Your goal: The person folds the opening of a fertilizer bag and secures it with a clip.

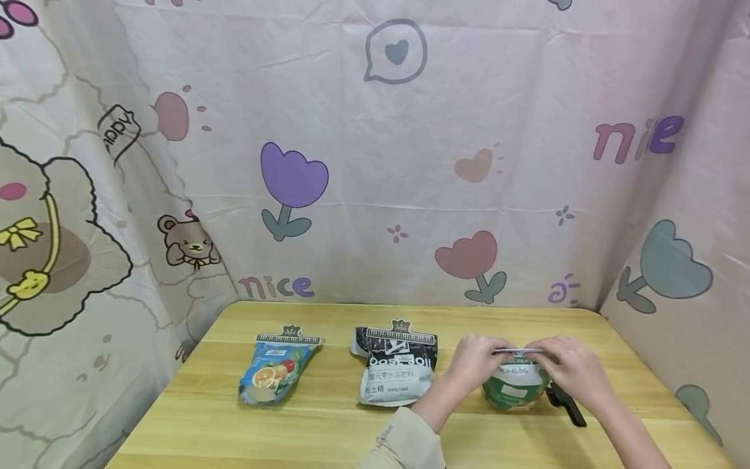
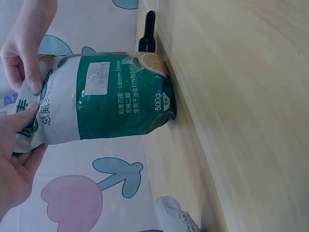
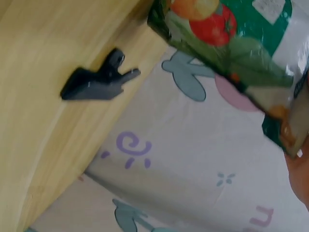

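Observation:
A green and white fertilizer bag [image 1: 515,391] stands upright on the right side of the table, its top folded into a flat edge. My left hand [image 1: 476,359] pinches the left end of that edge, thumb towards me. At the other end, my right hand [image 1: 569,366] grips the top as well. The left wrist view shows the bag's back [image 2: 108,96] with a white label and "500g". Fruit and vegetable pictures cover its side [image 3: 217,29] in the right wrist view, where only a little of my right hand [image 3: 300,176] appears.
Right of the bag lies a black clip-like object [image 1: 567,405]. A black and white soil-fertilizer bag [image 1: 395,378] with a clip [image 1: 401,333] across its top lies mid-table. Farther left is a blue bag [image 1: 272,374], also clipped [image 1: 290,339]. A printed curtain [image 1: 351,254] hangs behind the table.

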{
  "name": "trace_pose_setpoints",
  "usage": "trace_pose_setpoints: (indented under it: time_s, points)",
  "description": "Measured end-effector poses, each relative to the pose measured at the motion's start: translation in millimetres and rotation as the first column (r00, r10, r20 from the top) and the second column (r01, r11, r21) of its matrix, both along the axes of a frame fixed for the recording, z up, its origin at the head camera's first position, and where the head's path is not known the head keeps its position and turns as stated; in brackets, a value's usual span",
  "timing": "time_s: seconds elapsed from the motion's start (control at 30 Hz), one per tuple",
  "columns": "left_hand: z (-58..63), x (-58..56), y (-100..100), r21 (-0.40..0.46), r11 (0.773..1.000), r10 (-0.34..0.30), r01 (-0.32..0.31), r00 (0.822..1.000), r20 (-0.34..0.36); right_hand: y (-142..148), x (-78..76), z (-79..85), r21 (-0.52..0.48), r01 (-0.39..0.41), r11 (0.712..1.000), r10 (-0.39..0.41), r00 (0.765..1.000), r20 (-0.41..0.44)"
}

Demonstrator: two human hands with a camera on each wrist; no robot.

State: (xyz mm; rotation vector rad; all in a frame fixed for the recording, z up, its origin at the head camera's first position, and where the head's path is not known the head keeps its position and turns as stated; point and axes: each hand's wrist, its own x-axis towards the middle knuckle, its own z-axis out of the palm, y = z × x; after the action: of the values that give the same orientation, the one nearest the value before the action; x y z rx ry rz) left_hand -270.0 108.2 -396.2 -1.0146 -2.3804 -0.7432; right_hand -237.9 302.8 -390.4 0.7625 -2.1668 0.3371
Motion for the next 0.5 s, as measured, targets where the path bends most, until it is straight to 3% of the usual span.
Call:
trace_pose_setpoints:
  time_s: [0.1, 0.17, 0.3, 0.4, 0.5]
  points:
    - [-1.9, -1.7, -3, 0.061, 0.998, -0.032, 0.026, 0.994, 0.101, 9, 4.0, 5.3, -0.034, -0.006, 0.999, 0.009, 0.996, 0.090]
    - [-4.8, -2.5, -5, 0.138, 0.990, -0.063, 0.038, 0.982, 0.180, 16, 8.7, 8.0, -0.109, 0.028, 0.994, -0.007, 0.983, 0.186]
    - [-9.6, -3.9, -8, 0.247, 0.968, -0.113, 0.054, 0.966, 0.232, 33, 13.4, 12.2, -0.271, 0.178, 0.946, -0.086, 0.943, 0.320]
    - [-10.3, -4.5, -10, 0.265, 0.962, -0.127, 0.066, 0.967, 0.219, 43, 11.3, 11.2, -0.267, 0.315, 0.911, -0.195, 0.899, 0.393]
    - [-10.7, -4.4, -10, 0.265, 0.962, -0.129, 0.068, 0.967, 0.218, 49, 6.8, 2.8, -0.108, 0.409, 0.906, -0.304, 0.807, 0.506]
